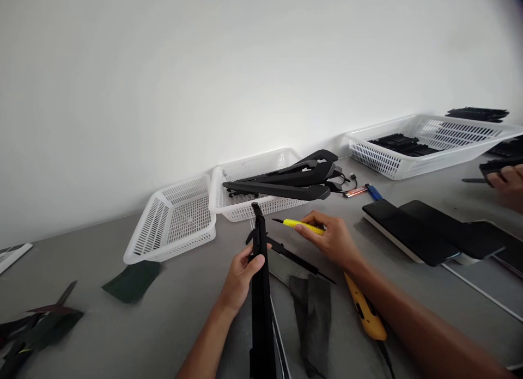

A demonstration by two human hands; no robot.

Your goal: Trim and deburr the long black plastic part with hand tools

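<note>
My left hand point(244, 275) is closed round a long black plastic part point(262, 308), which stands out away from me with its hooked tip near the middle basket. To the right of it, my right hand point(329, 234) grips a yellow knife point(304, 226) whose dark blade points left toward the part, without touching it. Behind the long part a black caliper-like tool point(292, 255) lies slantwise on the grey table point(163, 324). Dark cloth strips point(314, 319) lie below that tool. A yellow-orange corded tool point(365, 308) rests beside my right forearm.
White baskets stand along the wall: one bare point(210, 226), one under black curved parts point(281, 180), one with black pieces point(408, 166). Phones point(412, 232) lie right. Another person's hand point(509, 185) holds a black piece. Green cloth point(133, 281) and dark tools point(36, 324) lie left.
</note>
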